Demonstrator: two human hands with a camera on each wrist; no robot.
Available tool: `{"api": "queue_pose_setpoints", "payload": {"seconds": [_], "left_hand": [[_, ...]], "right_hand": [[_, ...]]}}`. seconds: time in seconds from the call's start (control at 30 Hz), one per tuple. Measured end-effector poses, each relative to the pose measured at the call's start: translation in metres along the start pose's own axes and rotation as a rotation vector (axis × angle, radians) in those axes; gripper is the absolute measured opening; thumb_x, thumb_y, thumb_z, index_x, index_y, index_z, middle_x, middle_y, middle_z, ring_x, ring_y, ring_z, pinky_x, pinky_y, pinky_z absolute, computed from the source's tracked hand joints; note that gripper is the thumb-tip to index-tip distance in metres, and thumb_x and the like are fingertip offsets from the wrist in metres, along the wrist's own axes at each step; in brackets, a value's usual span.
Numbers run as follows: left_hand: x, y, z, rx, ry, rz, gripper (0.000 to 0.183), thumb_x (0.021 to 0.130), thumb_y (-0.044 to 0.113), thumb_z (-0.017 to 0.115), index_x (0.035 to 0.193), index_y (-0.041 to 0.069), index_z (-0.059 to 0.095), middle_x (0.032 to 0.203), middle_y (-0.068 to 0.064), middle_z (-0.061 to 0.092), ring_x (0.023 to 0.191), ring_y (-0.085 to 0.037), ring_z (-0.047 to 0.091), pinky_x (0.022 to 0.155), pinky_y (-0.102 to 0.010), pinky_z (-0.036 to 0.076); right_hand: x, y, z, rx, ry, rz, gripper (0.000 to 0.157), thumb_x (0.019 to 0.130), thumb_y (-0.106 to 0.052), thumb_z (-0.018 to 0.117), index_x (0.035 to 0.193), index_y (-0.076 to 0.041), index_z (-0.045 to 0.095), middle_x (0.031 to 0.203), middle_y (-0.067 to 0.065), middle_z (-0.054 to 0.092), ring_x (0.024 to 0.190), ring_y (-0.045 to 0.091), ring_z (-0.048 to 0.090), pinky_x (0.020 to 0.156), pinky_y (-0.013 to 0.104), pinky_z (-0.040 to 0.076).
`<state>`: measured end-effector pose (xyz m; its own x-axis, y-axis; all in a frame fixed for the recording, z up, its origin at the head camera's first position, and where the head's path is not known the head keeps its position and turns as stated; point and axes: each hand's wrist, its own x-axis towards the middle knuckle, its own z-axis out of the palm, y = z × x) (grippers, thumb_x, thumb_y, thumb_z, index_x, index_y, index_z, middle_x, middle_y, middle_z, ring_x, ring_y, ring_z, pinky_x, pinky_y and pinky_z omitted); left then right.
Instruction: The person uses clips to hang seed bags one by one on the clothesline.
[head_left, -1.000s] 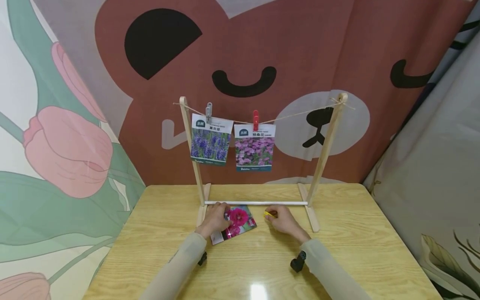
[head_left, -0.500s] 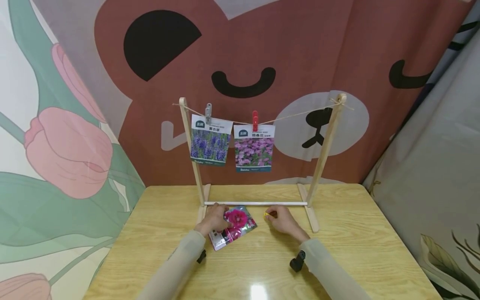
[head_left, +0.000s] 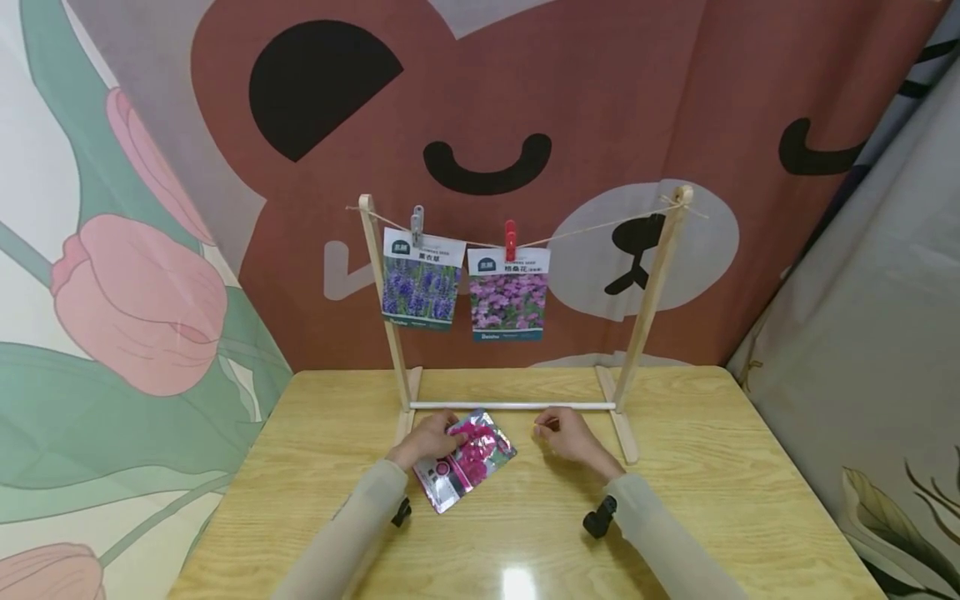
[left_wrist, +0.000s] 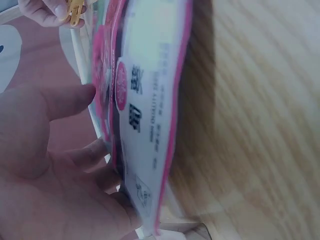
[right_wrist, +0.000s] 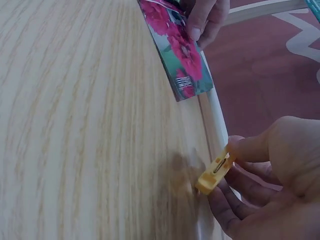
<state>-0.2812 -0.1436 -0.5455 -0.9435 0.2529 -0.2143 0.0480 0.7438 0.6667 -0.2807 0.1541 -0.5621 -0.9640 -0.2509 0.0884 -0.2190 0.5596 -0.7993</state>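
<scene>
My left hand (head_left: 427,438) grips a seed packet (head_left: 480,457) with pink flowers on its front, thumb on the flower side and fingers behind. The packet tilts up from the table in the left wrist view, its white printed end (left_wrist: 150,115) close to the camera. Over to the right, my right hand (head_left: 572,438) pinches a yellow clothespin (right_wrist: 216,171) between thumb and fingers, just above the tabletop. A gap separates the clothespin from the packet.
Behind the hands stands a wooden frame (head_left: 651,300) with a string across its top and a white bar (head_left: 517,406) low down. A grey clothespin (head_left: 417,225) holds a lavender packet (head_left: 420,287); a red clothespin (head_left: 511,242) holds a pink-flower packet (head_left: 508,302).
The packet in my left hand has turned, its lower left end swinging toward me, and it has lifted and tilted. My right hand with the clothespin has barely shifted.
</scene>
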Motion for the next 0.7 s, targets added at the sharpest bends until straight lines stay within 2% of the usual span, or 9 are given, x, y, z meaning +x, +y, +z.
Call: {"api": "queue_pose_setpoints", "payload": {"seconds": [0.13, 0.27, 0.5, 0.7], "left_hand": [[-0.003, 0.004, -0.002, -0.043, -0.020, -0.002, 0.029, 0.107, 0.024, 0.063, 0.123, 0.000, 0.064, 0.095, -0.011, 0.065, 0.076, -0.020, 0.063, 0.065, -0.031, 0.054], [-0.003, 0.004, -0.001, -0.042, -0.016, 0.004, 0.023, 0.109, 0.021, 0.056, 0.116, 0.001, 0.065, 0.087, -0.008, 0.062, 0.074, -0.018, 0.060, 0.062, -0.029, 0.050], [-0.003, 0.004, -0.001, -0.012, 0.017, 0.036, 0.019, 0.108, 0.013, 0.050, 0.099, 0.004, 0.063, 0.079, -0.004, 0.055, 0.069, -0.017, 0.053, 0.059, -0.027, 0.044], [-0.005, 0.007, -0.004, -0.042, 0.025, 0.044, 0.020, 0.109, 0.012, 0.048, 0.099, 0.002, 0.062, 0.078, -0.005, 0.053, 0.067, -0.016, 0.052, 0.057, -0.027, 0.044]], "right_hand": [[-0.001, -0.002, -0.003, 0.034, 0.014, 0.011, 0.017, 0.100, 0.001, 0.071, 0.117, 0.005, 0.072, 0.110, 0.019, 0.075, 0.099, 0.035, 0.075, 0.084, 0.045, 0.063], [-0.001, -0.002, -0.006, 0.039, 0.018, 0.032, 0.027, 0.102, -0.003, 0.070, 0.128, 0.002, 0.070, 0.120, 0.022, 0.074, 0.106, 0.038, 0.074, 0.089, 0.049, 0.063], [-0.001, -0.004, -0.012, 0.034, 0.017, 0.071, 0.033, 0.104, -0.010, 0.069, 0.136, -0.001, 0.069, 0.124, 0.017, 0.073, 0.109, 0.034, 0.072, 0.090, 0.047, 0.062], [-0.003, -0.006, -0.016, 0.039, -0.003, 0.055, 0.032, 0.107, -0.009, 0.065, 0.137, 0.001, 0.068, 0.126, 0.020, 0.072, 0.108, 0.034, 0.072, 0.088, 0.047, 0.062]]}}
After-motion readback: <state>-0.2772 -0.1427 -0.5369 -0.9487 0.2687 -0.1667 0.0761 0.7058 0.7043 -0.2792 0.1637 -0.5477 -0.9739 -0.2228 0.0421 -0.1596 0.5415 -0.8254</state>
